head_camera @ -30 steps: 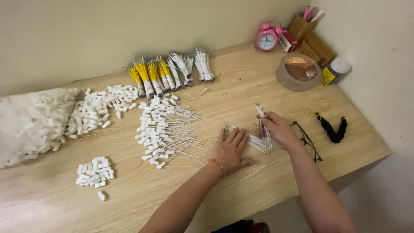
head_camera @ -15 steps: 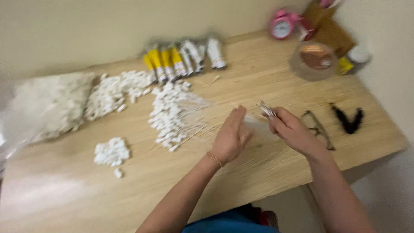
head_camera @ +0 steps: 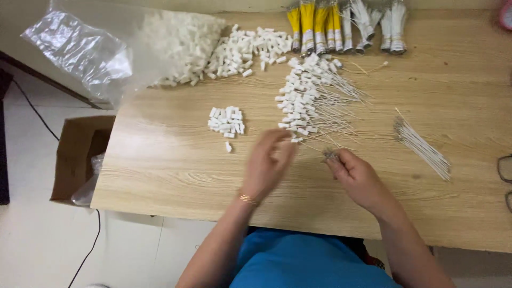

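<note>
The worktop [head_camera: 176, 170] was pale wood with a straight grain, its near edge running across the view above a blue garment [head_camera: 309, 264]. To the left it ended over a light tiled floor [head_camera: 32, 234], where an open cardboard box [head_camera: 77, 154] stood beside a black cable [head_camera: 88, 250].

The left hand [head_camera: 269, 162] hovered over the wood, blurred, fingers loosely curled and part spread, a thin gold bracelet [head_camera: 247, 199] at the wrist; whether it held anything could not be told. Just beside it the right hand [head_camera: 357, 176] had its fingers pinched together on a small tuft of thin wires [head_camera: 329, 154], whose ends pointed up and away toward the far pile.

Beyond the left hand lay a small heap of white plastic blocks [head_camera: 226, 121], short and square-cut. Beyond the right hand a larger pile of blocks with wires [head_camera: 309, 101] fanned out, the leads running right and toward the person. Well to the right a loose bundle [head_camera: 421, 144] of thin white-tipped wires lay slantwise, long axis from upper left to lower right.

At the far edge were more loose blocks [head_camera: 245, 48], a crinkled clear bag [head_camera: 101, 48] of them, and banded bundles [head_camera: 341, 24], some yellow, some white, lying with their long axes toward the wall.
</note>
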